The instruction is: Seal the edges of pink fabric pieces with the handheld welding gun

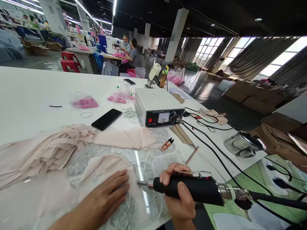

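Observation:
My left hand (107,198) lies flat on a thin beige fabric piece (109,161), fingers stretched out and close together. My right hand (178,198) is wrapped round the black body of a corded handheld ultrasonic welder (196,188). Its narrow metal tip points left and meets the right edge of the fabric; whether it presses on it I cannot tell. Beneath the fabric is a clear, glossy sheet (165,159) over a grey marbled pattern. A heap of similar beige pieces (52,150) spreads to the left, and one strip (124,137) stretches out beyond my left hand.
A white control box (158,99) stands ahead, its black cables running right. Nearby lie orange thread snips (167,144), a black phone (106,119), green rubber bands (129,112) and bags of pink bits (85,101). A metal mug (244,144) sits at right. Two people work farther back.

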Action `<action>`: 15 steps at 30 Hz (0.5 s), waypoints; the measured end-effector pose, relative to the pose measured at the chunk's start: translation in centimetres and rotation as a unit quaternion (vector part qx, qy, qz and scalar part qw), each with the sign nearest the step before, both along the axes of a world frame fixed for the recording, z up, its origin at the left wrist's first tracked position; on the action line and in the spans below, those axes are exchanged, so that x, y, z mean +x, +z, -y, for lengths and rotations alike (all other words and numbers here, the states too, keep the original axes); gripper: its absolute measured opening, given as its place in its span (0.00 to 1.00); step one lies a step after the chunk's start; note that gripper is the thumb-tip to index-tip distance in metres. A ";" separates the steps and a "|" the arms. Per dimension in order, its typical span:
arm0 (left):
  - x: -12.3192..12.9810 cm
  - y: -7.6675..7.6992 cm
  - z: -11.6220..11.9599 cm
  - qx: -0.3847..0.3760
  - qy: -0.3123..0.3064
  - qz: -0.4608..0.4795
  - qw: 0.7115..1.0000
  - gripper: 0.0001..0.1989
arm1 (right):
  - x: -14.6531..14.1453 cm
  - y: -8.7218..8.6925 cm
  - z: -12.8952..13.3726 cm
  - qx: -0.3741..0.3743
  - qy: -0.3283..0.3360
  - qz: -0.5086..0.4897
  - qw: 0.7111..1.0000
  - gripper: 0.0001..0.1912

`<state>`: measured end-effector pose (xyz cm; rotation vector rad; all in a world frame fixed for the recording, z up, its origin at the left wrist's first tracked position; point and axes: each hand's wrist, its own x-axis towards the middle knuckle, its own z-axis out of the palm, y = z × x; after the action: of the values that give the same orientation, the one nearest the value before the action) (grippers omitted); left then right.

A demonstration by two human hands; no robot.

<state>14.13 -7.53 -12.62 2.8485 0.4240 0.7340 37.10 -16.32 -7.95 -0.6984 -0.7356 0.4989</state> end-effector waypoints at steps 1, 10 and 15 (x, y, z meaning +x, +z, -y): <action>0.0 -0.1 0.0 0.004 -0.004 0.005 1.000 0.16 | 0.0 0.0 0.0 -0.005 -0.003 0.002 1.000 0.10; 0.5 1.2 0.4 0.016 -0.011 0.009 1.000 0.14 | 0.1 -0.2 -0.1 -0.036 -0.018 0.025 0.999 0.10; 0.9 2.1 0.6 0.009 -0.032 -0.013 0.999 0.15 | 0.1 -0.4 -0.2 -0.035 -0.015 0.032 0.999 0.10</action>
<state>15.04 -8.13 -10.47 2.8763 0.3308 0.6930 37.18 -16.10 -8.31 -0.7927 -0.7692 0.4773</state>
